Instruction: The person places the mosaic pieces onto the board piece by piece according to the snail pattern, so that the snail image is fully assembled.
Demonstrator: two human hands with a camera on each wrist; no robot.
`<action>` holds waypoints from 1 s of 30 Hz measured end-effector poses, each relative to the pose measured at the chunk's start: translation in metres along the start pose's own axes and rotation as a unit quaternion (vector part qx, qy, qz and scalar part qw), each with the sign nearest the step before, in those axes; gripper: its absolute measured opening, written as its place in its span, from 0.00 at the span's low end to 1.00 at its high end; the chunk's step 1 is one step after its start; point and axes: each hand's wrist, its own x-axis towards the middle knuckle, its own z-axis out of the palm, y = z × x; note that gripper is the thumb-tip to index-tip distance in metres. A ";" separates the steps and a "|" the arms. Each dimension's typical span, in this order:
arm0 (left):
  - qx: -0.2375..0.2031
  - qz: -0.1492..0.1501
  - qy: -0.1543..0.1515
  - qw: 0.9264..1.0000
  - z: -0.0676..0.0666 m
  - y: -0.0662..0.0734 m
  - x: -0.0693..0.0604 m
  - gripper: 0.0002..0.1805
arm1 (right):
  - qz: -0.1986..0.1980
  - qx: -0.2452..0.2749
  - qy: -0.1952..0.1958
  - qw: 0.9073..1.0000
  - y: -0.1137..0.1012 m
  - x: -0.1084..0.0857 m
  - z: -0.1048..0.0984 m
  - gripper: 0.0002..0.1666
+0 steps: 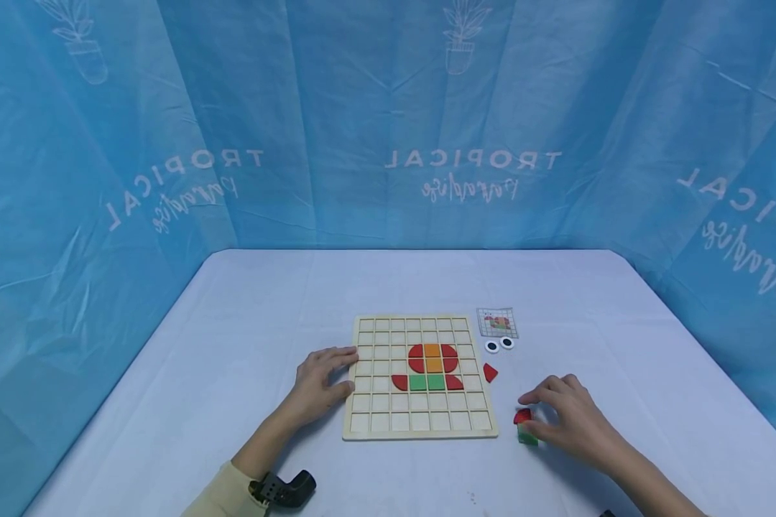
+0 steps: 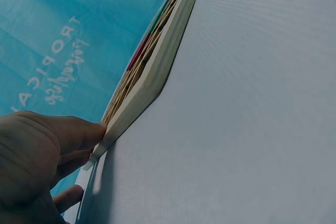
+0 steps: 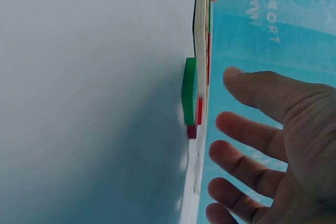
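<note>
A wooden grid board (image 1: 420,424) lies flat on the table. Red, orange and green pieces form a pattern in its middle cells, including an orange square (image 1: 432,365) and a green square (image 1: 417,383). My left hand (image 1: 317,384) touches the board's left edge with fingertips and thumb; the left wrist view shows the thumb against the rim. Over loose pieces right of the board, my right hand (image 1: 572,420) hovers with its fingers spread, and nothing is held in it. Below it are a red piece (image 1: 522,416) and a green piece (image 3: 189,92), partly hidden by the thumb in the head view.
Right of the board lie a small picture card (image 1: 497,323), two round eye pieces, one of them nearest the board (image 1: 492,347), and a red wedge-like piece (image 1: 490,373). A white cloth covers the table (image 1: 284,301). Blue printed curtains (image 1: 362,108) surround it.
</note>
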 end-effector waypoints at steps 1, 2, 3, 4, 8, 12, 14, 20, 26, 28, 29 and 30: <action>0.000 -0.001 0.001 1.000 0.000 0.000 0.000 0.26 | 0.006 -0.004 -0.003 1.000 0.002 -0.003 0.000 0.19; 0.000 -0.003 0.001 1.000 0.000 0.001 0.000 0.26 | 0.011 -0.006 -0.008 1.000 0.004 -0.005 -0.001 0.19; -0.001 -0.006 0.000 1.000 0.000 0.001 0.000 0.26 | 0.016 -0.008 -0.013 1.000 0.005 -0.007 -0.001 0.20; 0.000 -0.006 0.001 1.000 0.000 0.001 0.000 0.26 | 0.021 -0.009 -0.019 1.000 0.007 -0.009 0.000 0.20; -0.001 -0.007 0.005 1.000 0.000 0.001 0.000 0.26 | 0.035 -0.010 -0.036 0.999 0.012 -0.014 0.001 0.21; -0.006 -0.011 0.004 1.000 0.000 0.001 -0.001 0.26 | 0.027 -0.011 -0.031 0.999 0.013 -0.017 0.003 0.20; -0.007 -0.012 0.003 1.000 0.000 0.001 -0.001 0.26 | 0.019 -0.013 -0.022 0.999 0.013 -0.018 0.005 0.20; -0.004 0.002 0.009 1.000 0.001 0.000 -0.001 0.25 | -0.002 -0.018 -0.007 1.000 0.012 -0.017 0.010 0.20; -0.006 0.006 0.005 1.000 0.000 0.000 -0.001 0.25 | -0.004 -0.023 -0.003 1.000 0.011 -0.016 0.011 0.18; -0.006 0.007 0.003 1.000 0.000 0.000 0.000 0.25 | -0.006 -0.024 -0.003 1.000 0.011 -0.016 0.009 0.17; -0.006 0.007 0.003 1.000 0.000 0.001 0.000 0.25 | -0.008 -0.023 -0.003 1.000 0.010 -0.016 0.008 0.17; -0.004 0.007 0.002 1.000 0.000 0.001 0.000 0.25 | -0.011 -0.022 -0.001 1.000 0.009 -0.016 0.007 0.17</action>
